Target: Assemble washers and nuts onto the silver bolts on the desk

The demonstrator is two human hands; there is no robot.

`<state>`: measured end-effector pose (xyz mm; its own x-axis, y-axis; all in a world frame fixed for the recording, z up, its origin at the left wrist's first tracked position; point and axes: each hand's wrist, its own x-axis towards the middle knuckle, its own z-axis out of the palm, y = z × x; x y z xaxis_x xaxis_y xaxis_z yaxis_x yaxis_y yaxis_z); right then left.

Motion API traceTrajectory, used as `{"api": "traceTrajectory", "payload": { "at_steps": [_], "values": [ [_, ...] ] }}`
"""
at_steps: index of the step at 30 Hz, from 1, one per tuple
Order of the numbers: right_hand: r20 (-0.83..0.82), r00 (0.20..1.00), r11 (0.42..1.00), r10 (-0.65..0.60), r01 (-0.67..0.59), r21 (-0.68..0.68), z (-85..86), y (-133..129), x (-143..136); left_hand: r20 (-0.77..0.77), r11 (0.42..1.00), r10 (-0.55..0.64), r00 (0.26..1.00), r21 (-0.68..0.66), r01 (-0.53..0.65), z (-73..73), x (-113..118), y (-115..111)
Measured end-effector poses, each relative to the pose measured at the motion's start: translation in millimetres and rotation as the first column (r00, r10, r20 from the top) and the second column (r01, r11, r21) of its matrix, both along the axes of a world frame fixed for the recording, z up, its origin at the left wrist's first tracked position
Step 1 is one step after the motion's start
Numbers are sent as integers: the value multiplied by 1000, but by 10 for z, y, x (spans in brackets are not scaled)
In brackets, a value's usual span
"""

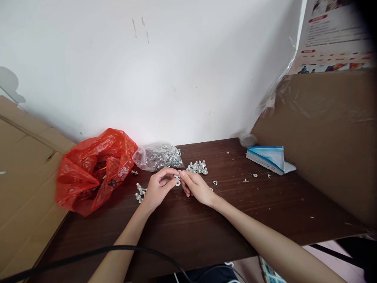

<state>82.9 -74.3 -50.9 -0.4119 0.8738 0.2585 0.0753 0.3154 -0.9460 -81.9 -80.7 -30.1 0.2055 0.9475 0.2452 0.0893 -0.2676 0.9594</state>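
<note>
Both hands meet over the middle of the dark wooden table. My left hand [160,186] pinches a small metal piece between thumb and index finger; a bolt and washer [178,181] show at the fingertips. From the other side my right hand [196,186] closes its thumb and fingers on the same small hardware, partly hidden by the fingers. Behind the right hand stand several bolts with washers [198,167]. More bolts [140,193] lie left of my left hand. A loose washer or nut [215,182] rests to the right.
A red plastic bag [79,177] sits at the left, beside a clear bag of metal hardware [166,157]. A blue and white packet [265,159] lies at the right. Cardboard [321,137] borders the table, and a black cable [118,248] crosses the near side.
</note>
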Motion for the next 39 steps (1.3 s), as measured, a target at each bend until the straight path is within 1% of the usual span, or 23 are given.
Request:
{"api": "traceTrajectory", "payload": {
  "at_steps": [3,7,10,15,22,28,33,39],
  "values": [
    [-5,1000,1000,5,-5,2,-14,6,-1,40,997,-38,998,-59,40,1,-1,-3],
    [-11,1000,1000,-1,1,-1,-35,15,-3,52,996,-5,999,-90,10,-5,3,1],
    [-5,1000,1000,-15,15,-9,-42,22,-2,46,996,20,999,-85,-16,-3,7,2],
    [19,1000,999,-25,25,-28,-39,27,0,52,997,26,998,-74,-23,11,16,-9],
    [-2,1000,999,-23,23,-38,-26,20,-2,22,998,-23,999,-52,24,13,14,-14],
    [-16,999,998,-46,45,-49,-32,9,-10,-6,998,-51,999,-30,51,25,27,-21],
    [27,998,997,-53,54,-47,-33,5,-12,-19,999,-40,999,-33,39,-6,34,-4],
    [7,998,998,-62,63,-27,-13,6,-4,-9,1000,-25,1000,-17,25,15,37,-11]
  ]
}}
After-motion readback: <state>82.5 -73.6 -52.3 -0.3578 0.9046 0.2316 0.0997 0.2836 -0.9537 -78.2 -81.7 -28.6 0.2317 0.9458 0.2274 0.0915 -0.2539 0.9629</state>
